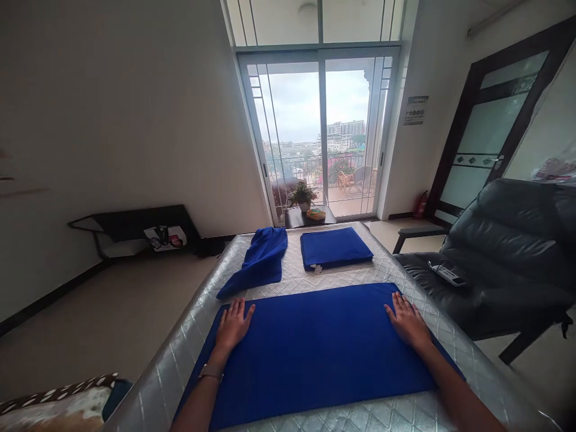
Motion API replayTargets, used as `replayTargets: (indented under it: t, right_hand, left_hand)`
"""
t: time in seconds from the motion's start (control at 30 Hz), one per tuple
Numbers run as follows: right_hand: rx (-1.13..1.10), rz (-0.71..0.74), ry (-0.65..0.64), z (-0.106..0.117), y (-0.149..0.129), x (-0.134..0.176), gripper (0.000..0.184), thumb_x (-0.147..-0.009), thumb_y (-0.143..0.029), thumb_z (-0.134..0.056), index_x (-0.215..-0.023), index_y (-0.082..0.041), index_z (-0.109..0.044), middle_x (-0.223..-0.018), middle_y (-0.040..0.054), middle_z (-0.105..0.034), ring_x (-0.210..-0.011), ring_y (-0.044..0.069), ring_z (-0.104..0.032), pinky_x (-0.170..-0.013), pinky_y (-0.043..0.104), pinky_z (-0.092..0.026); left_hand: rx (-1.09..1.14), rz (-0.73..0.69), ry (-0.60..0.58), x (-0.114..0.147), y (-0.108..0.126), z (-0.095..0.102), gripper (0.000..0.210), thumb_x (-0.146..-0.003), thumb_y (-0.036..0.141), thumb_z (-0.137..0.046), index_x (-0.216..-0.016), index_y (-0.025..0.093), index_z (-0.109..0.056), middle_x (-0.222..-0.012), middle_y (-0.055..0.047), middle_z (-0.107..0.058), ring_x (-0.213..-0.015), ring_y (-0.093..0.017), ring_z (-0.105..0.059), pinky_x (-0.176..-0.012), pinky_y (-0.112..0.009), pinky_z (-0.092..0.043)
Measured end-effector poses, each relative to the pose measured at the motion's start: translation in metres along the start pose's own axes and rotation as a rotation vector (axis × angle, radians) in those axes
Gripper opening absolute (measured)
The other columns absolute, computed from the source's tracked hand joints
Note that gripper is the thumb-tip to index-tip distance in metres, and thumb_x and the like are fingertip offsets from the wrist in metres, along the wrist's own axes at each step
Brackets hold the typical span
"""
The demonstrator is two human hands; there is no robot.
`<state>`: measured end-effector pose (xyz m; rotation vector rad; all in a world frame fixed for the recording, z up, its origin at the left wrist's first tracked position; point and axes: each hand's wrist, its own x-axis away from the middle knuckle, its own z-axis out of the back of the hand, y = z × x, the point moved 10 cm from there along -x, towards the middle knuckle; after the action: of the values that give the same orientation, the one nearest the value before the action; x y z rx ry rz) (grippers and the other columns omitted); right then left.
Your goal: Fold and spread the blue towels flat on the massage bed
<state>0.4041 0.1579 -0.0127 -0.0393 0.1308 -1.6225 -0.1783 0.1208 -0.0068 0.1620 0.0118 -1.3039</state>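
Observation:
A blue cloth [315, 348] lies spread flat across the near part of a quilted silver-grey table cover [270, 423]. My left hand [234, 324] rests flat on its far left corner, fingers stretched out. On the far right corner my right hand [408, 318] also lies flat with fingers extended. Neither hand grips anything. Beyond the cloth, a folded blue cloth stack [336, 247] with a small white label sits right of centre. To its left is a crumpled blue cloth [265, 258], loosely bunched.
A black recliner [508, 252] with a remote-like white device [447, 274] on its seat stands close on the right. Past the far end is a small dark table [292, 219] with a potted plant [304, 195]. A black bench [139, 225] stands by the left wall.

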Motion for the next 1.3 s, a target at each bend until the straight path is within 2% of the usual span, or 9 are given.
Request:
replayTargets:
  t: [0.1,0.33,0.43,0.63,0.7,0.77,0.9,1.17,1.3]
  right_hand:
    - [-0.009,-0.014,0.014,-0.004,0.003,-0.002,0.077,-0.098,-0.053,-0.019,-0.158,-0.005,-0.025,-0.166,0.0122,-0.025,-0.153,0.023,-0.019,-0.125,0.043,-0.012]
    - [0.047,-0.075,-0.001,0.007,-0.003,-0.002,0.072,-0.099,-0.047,-0.021,-0.156,-0.005,-0.032,-0.164,0.015,-0.028,-0.152,0.027,-0.022,-0.124,0.047,-0.013]
    - [0.043,0.019,-0.013,0.02,-0.059,0.003,0.068,-0.1,-0.041,-0.021,-0.154,-0.002,-0.035,-0.163,0.0173,-0.029,-0.153,0.028,-0.02,-0.124,0.047,-0.011]
    - [-0.174,0.451,-0.119,0.023,-0.241,0.024,0.072,-0.103,-0.05,-0.01,-0.158,-0.008,-0.028,-0.165,0.0113,-0.024,-0.154,0.021,-0.014,-0.125,0.04,-0.009]
    - [-0.22,0.506,-0.171,0.014,-0.273,0.026,0.073,-0.103,-0.052,-0.009,-0.159,-0.007,-0.027,-0.166,0.0115,-0.023,-0.154,0.021,-0.014,-0.125,0.04,-0.009]
    - [-0.221,0.507,-0.194,0.004,-0.281,0.022,0.074,-0.103,-0.053,-0.01,-0.159,-0.008,-0.026,-0.166,0.0115,-0.022,-0.154,0.021,-0.013,-0.125,0.04,-0.008]
    - [-0.18,0.455,-0.171,-0.007,-0.241,0.005,0.074,-0.102,-0.057,-0.009,-0.16,-0.013,-0.022,-0.167,0.0071,-0.018,-0.154,0.019,-0.011,-0.125,0.039,-0.005]
    - [0.045,0.106,-0.121,-0.004,-0.05,-0.044,0.07,-0.101,-0.047,-0.017,-0.16,-0.008,-0.021,-0.167,0.0076,-0.018,-0.154,0.02,-0.014,-0.125,0.039,-0.01]
    - [0.063,0.004,-0.084,-0.005,0.003,-0.054,0.071,-0.101,-0.046,-0.018,-0.159,-0.006,-0.022,-0.167,0.01,-0.019,-0.154,0.021,-0.016,-0.124,0.039,-0.012]
  left_hand:
    - [-0.003,0.065,0.032,-0.005,-0.037,0.004,0.078,-0.1,0.055,-0.023,-0.154,-0.001,-0.033,-0.16,-0.022,-0.034,-0.15,-0.033,-0.03,-0.123,-0.052,-0.02]
    - [0.004,0.055,0.127,-0.007,-0.039,-0.002,0.082,-0.098,0.059,-0.024,-0.151,-0.001,-0.038,-0.158,-0.024,-0.038,-0.148,-0.035,-0.033,-0.122,-0.053,-0.022]
    - [-0.006,0.052,0.15,-0.009,-0.04,-0.003,0.083,-0.098,0.061,-0.023,-0.151,-0.001,-0.039,-0.157,-0.024,-0.039,-0.148,-0.035,-0.033,-0.122,-0.052,-0.02]
    - [0.025,0.055,0.098,-0.008,-0.041,-0.002,0.081,-0.098,0.059,-0.026,-0.153,0.0,-0.035,-0.159,-0.023,-0.036,-0.149,-0.035,-0.031,-0.123,-0.052,-0.02]
    - [0.014,0.052,0.096,-0.008,-0.04,-0.002,0.081,-0.098,0.059,-0.024,-0.153,0.0,-0.035,-0.16,-0.022,-0.036,-0.149,-0.035,-0.031,-0.123,-0.052,-0.02]
    - [0.01,0.051,0.104,-0.008,-0.041,-0.002,0.081,-0.099,0.059,-0.023,-0.153,0.0,-0.036,-0.159,-0.022,-0.037,-0.148,-0.035,-0.032,-0.123,-0.053,-0.02]
    - [0.02,0.038,0.136,-0.01,-0.042,-0.005,0.082,-0.098,0.059,-0.023,-0.151,-0.001,-0.039,-0.156,-0.024,-0.041,-0.147,-0.036,-0.035,-0.122,-0.053,-0.022]
    - [-0.026,0.047,0.102,-0.014,-0.048,-0.013,0.079,-0.098,0.059,-0.024,-0.153,0.004,-0.037,-0.158,-0.02,-0.04,-0.149,-0.032,-0.032,-0.123,-0.049,-0.019]
    - [-0.037,0.071,0.097,-0.016,-0.051,-0.016,0.078,-0.098,0.058,-0.026,-0.154,0.005,-0.036,-0.159,-0.019,-0.04,-0.148,-0.032,-0.033,-0.123,-0.049,-0.021]
